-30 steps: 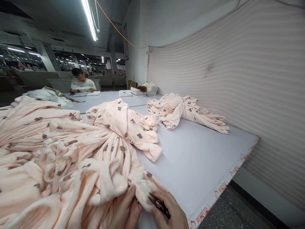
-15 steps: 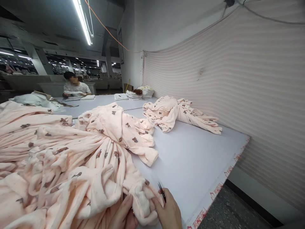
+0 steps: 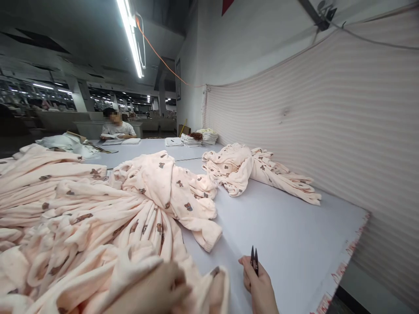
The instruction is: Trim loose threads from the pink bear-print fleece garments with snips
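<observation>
My right hand (image 3: pixel 260 285) is closed around small dark thread snips (image 3: pixel 254 261), whose two pointed blades stick up slightly apart. It is over the grey tabletop, just right of a pale pink fleece garment (image 3: pixel 216 283) and apart from it. My left hand (image 3: pixel 160 290) lies over the pink fleece near the bottom of the view. Its fingers look bent but are smeared by motion, so I cannot make out whether they grip the cloth. The fleece has brown bear prints and spreads in a gathered heap to the left, with a cuffed sleeve (image 3: pixel 206 233) on the table.
Another bunch of printed fleece (image 3: pixel 235 168) lies farther back by the cloth-hung wall (image 3: pixel 314 113). Stacks of folded white cloth (image 3: pixel 196 138) stand at the far end. A person (image 3: pixel 118 128) sits across the table (image 3: pixel 281 235), handling white fabric. The table edge runs along the right.
My hands have come apart. The right hand with the snips has moved right, off the fleece, and the left has shifted left over it. The view has tilted up a little.
</observation>
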`<state>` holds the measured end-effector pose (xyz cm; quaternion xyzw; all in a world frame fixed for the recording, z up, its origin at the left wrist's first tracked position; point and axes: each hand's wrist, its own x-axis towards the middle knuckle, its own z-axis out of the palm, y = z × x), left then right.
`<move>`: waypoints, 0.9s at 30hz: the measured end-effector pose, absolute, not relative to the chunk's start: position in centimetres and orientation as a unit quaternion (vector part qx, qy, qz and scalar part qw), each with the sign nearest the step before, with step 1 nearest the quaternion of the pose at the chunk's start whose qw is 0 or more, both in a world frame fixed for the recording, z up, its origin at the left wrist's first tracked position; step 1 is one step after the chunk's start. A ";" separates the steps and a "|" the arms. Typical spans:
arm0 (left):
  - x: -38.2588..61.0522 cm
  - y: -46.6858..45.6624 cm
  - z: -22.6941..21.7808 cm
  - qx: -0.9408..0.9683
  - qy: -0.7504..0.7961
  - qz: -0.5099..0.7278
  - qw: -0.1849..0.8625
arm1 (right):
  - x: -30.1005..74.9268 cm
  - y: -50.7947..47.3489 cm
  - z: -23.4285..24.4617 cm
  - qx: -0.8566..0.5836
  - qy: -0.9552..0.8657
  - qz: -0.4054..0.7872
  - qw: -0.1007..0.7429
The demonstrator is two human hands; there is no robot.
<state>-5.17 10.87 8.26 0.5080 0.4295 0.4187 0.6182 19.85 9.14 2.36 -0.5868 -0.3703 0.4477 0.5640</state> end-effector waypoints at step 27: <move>0.1 9.6 5.2 0.449 0.368 0.508 0.636 | 18.2 6.7 7.6 -0.543 -0.636 0.318 0.446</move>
